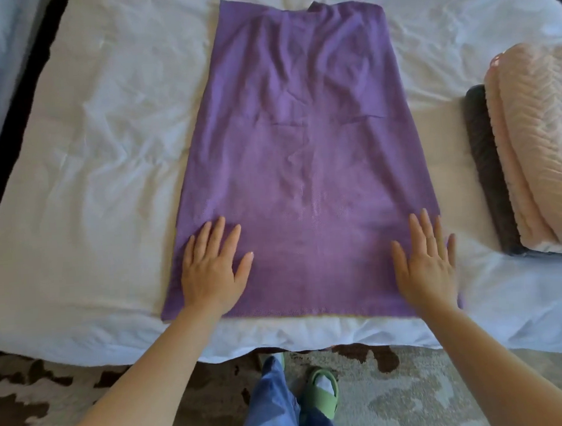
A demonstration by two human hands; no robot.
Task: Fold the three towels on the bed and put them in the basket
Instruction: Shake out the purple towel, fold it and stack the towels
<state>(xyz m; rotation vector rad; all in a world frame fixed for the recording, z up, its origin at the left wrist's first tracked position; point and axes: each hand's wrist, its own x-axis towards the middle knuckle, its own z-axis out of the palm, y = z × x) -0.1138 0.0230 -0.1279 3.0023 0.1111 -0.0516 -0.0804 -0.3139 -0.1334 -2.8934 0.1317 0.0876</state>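
Purple towel (300, 166) is spread out lengthwise on the bed (85, 177), left hand (212, 271) and right hand (427, 263) pressing flat on its near corners, fingers straight, gripping nothing. Looks like smoothing before a fold; next up, pinch those corners. No basket in sight.

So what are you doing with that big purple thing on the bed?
A person is folding towels. The purple towel lies spread out long on the white bed. The left hand and right hand rest flat on its near end, one by each corner. At the right side of the bed, a pink towel already sits folded on top of a dark towel. No basket is in view.
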